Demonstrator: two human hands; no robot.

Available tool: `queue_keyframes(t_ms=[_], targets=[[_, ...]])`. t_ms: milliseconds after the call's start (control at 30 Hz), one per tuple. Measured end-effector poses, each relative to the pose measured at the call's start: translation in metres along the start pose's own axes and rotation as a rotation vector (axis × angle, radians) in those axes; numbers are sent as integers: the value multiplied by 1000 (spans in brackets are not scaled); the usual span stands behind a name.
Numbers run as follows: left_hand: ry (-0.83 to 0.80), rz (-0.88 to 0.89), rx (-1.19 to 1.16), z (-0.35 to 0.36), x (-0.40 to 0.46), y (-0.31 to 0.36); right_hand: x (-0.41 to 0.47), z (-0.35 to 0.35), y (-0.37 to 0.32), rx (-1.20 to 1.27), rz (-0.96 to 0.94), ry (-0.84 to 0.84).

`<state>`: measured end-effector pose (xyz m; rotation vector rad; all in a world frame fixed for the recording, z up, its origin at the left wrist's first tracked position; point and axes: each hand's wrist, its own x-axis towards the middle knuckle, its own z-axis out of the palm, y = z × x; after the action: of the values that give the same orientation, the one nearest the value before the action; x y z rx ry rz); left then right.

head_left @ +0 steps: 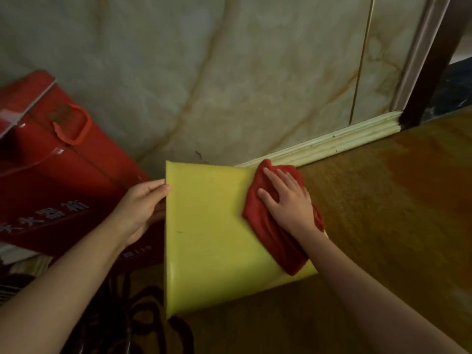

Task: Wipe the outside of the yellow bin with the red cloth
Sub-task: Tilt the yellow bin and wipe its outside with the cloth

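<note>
Red box (63,175), left of frame: white Chinese characters along its lower face, partly cut off and blurred; "火器箱" appears legible. Below them, small pale digits, apparently "119" or "110", too blurred to confirm. No other readable text or labels.

Glossy smooth plastic yellow bin (204,226); soft red cloth (268,231).

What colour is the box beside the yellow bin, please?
Red, with dark lettering; the box shows in the head view.
</note>
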<state>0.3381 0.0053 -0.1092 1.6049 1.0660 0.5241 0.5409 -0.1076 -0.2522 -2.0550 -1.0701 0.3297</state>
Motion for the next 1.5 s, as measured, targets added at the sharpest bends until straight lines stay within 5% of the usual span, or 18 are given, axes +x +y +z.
queue_keyframes(t_ms=[167,300,567,667,900,1100,1367,1500], targets=[[-281,-149,14,11,-31,10,13,-9,30,62,259,4],[-469,-19,246,11,-72,2,-1,-18,32,95,369,54],[-533,35,151,-1,-56,-1,-39,-8,-87,177,-302,4],[-416,131,218,0,-49,-6,-19,-4,-119,182,-381,-13],[-321,177,267,-13,-48,-20,-4,-10,15,15,142,16],[-148,394,612,18,-41,-1,-46,-12,51,312,563,225],[-146,483,647,76,-7,67,-47,-36,-66,296,77,431],[-322,346,422,85,15,96,3,-67,-74,242,-14,469]])
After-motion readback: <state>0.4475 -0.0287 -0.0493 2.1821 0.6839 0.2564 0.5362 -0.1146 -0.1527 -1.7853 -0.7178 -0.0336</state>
